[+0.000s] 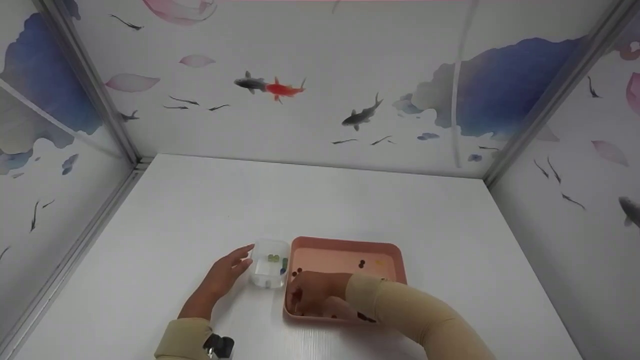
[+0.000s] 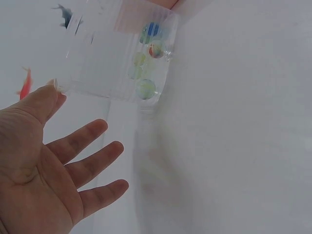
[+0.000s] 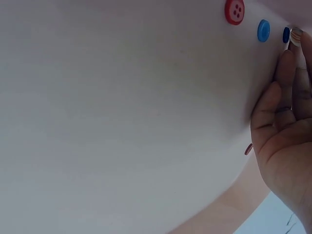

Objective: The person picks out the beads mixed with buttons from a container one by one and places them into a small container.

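Observation:
My left hand (image 1: pixel 222 277) reaches to the left side of a clear plastic box (image 1: pixel 262 272), its thumb and index finger at the wall. In the left wrist view the other fingers (image 2: pixel 97 160) of that hand are spread and relaxed. Several glass marbles (image 2: pixel 146 89) lie inside the box. Over the near left corner of a pink tray (image 1: pixel 345 245) is my right hand (image 1: pixel 317 292), fingers bent downward. The right wrist view shows its fingertips at a striped glass marble (image 3: pixel 296 36), beside a dark blue button (image 3: pixel 286 34). A light blue button (image 3: pixel 263 30) and a red button (image 3: pixel 235 11) lie close by.
Dark-looking small pieces (image 1: pixel 361 263) and a yellow piece (image 1: pixel 380 262) lie farther right in the tray. The box stands directly left of the tray on a white table (image 1: pixel 210 200). Printed panels (image 1: pixel 320 135) with fish enclose the table's back and sides.

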Demonstrator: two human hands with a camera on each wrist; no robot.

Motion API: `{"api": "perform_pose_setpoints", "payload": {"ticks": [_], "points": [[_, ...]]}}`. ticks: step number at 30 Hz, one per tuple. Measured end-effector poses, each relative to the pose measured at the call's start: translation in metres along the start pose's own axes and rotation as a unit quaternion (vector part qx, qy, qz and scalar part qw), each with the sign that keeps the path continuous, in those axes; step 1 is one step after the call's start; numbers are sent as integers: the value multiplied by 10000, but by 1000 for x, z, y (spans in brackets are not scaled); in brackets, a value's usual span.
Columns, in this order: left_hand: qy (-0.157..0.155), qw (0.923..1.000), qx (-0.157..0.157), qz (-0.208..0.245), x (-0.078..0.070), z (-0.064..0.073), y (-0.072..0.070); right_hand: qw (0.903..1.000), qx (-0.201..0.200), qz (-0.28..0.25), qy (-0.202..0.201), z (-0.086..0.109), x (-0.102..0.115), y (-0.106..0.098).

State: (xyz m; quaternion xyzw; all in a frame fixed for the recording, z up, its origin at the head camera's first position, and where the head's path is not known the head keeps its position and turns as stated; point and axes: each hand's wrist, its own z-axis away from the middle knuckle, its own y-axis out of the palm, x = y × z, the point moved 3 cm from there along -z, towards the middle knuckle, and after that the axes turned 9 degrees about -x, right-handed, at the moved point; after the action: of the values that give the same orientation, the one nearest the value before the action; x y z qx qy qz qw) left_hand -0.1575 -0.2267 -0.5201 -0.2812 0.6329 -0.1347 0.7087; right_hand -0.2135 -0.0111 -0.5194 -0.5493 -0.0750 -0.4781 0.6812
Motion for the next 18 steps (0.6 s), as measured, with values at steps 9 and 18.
{"api": "perform_pose_setpoints", "payload": {"ticks": [9,18], "points": [[-6,10000,-17,4,0,0,0,9998,102,76,-125,-3,-3,-4],[47,10000,-18,83,0,0,0,9981,-339,-511,43,-2,-14,-15]]}}
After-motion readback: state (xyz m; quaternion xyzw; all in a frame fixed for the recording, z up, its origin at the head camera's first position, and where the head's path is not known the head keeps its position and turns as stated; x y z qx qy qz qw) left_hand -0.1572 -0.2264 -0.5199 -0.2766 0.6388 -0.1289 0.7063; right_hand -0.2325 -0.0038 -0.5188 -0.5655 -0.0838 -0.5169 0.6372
